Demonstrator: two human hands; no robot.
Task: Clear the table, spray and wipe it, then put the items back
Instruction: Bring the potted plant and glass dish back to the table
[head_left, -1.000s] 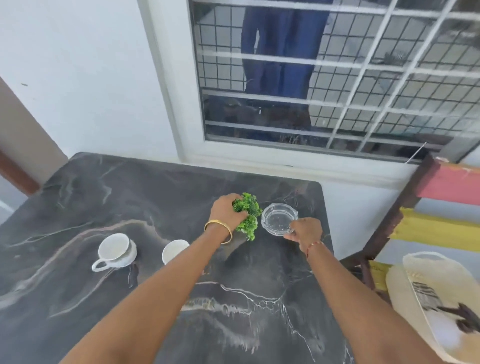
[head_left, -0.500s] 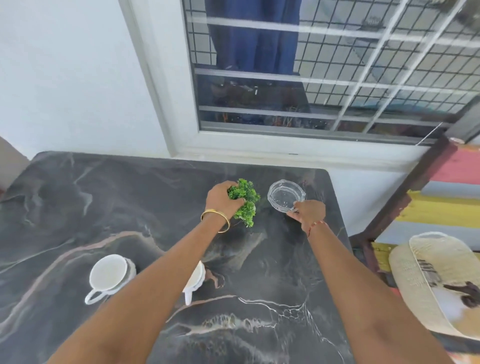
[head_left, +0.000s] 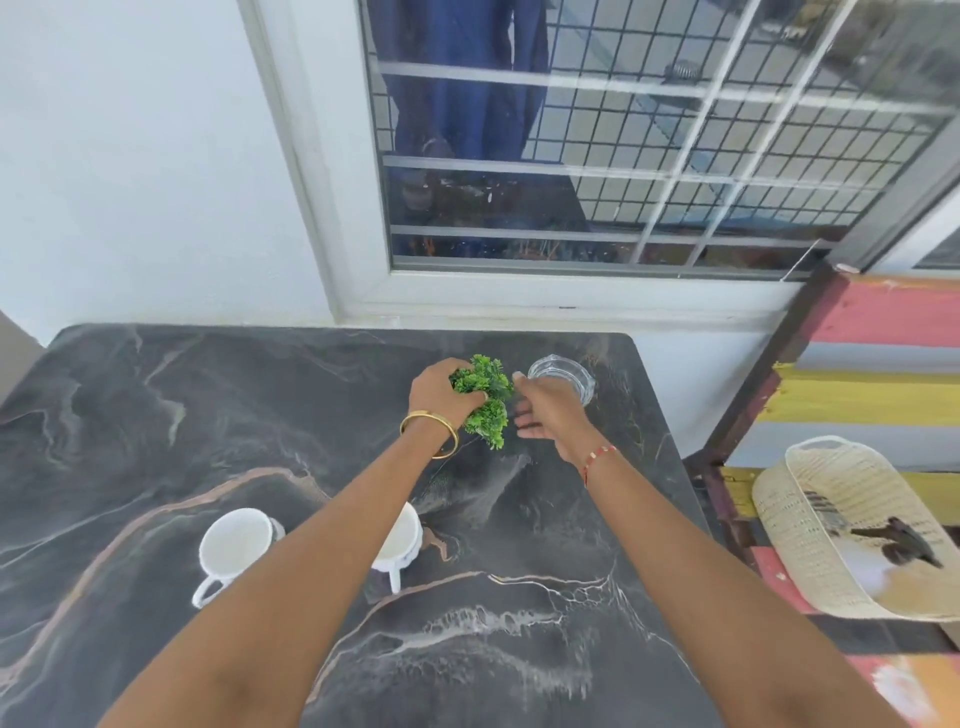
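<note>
Your left hand (head_left: 439, 396) clenched the plant (head_left: 485, 400) to lift it off the worktop (head_left: 156, 415); your right hand (head_left: 545, 410) hovered released beside the glass dish (head_left: 563, 378), frame centre.

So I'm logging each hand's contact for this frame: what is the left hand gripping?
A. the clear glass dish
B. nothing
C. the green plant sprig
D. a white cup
C: the left hand is closed around the green plant sprig, beside the clear glass dish.

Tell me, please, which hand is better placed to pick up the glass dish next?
Probably the right hand: it is open and empty, right beside the glass dish, while the left hand is closed around the green plant.
</note>
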